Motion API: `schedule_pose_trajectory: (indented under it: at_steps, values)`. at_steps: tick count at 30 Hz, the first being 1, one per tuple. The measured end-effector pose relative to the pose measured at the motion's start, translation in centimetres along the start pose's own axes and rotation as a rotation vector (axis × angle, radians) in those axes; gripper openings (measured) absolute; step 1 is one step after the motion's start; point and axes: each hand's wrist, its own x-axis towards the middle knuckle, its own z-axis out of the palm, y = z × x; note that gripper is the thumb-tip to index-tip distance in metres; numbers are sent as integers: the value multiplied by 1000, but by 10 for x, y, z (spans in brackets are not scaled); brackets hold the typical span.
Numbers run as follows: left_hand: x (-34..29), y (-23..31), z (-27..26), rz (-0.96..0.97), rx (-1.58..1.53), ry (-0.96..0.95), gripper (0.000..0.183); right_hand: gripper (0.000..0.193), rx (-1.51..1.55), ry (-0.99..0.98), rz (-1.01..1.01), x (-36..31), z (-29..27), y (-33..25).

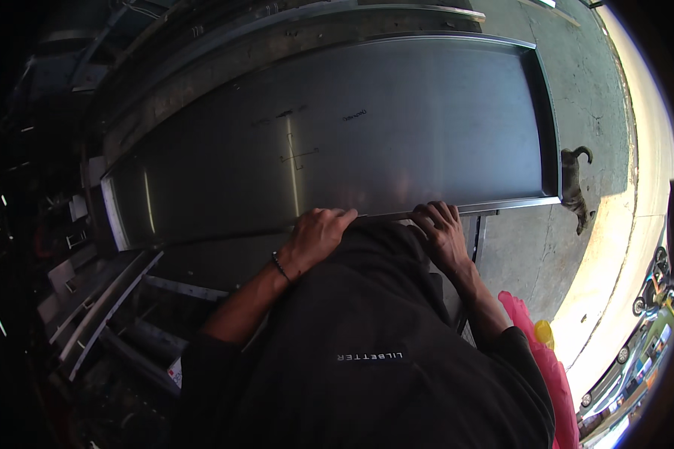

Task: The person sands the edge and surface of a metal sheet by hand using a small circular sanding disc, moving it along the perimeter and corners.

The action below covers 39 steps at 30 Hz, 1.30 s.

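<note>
Below dark handwriting [355,116] on the metal tray [457,127], left hand [318,236] and right hand [443,236] clamp its near rim [517,203].

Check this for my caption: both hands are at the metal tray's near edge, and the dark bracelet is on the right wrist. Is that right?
Not quite: the head view shows the dark bracelet on the left wrist. The left hand and right hand are indeed at the near edge of the metal tray.
</note>
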Motion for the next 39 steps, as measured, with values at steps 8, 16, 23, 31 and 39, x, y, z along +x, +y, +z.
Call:
schedule_pose_trajectory:
  at_steps: [8, 16, 23, 31, 39]
  values:
    - [-50, -41, -26, -90, 65, -63, 19, 33, -5, 134, -53, -13, 24, 14]
    - [-5, 6, -1, 85, 58, -42, 18, 34, -80, 187, -35, -11, 32, 8]
    - [-50, -49, -13, -21, 77, -73, 16, 37, -128, 241, 6, -14, 40, 5]
    - [-63, -75, -35, -12, 21, -129, 18, 35, -178, 222, 39, -13, 37, 1]
    - [-8, -13, 0, 110, 49, -105, 11, 36, -212, 197, 25, -13, 39, 2]
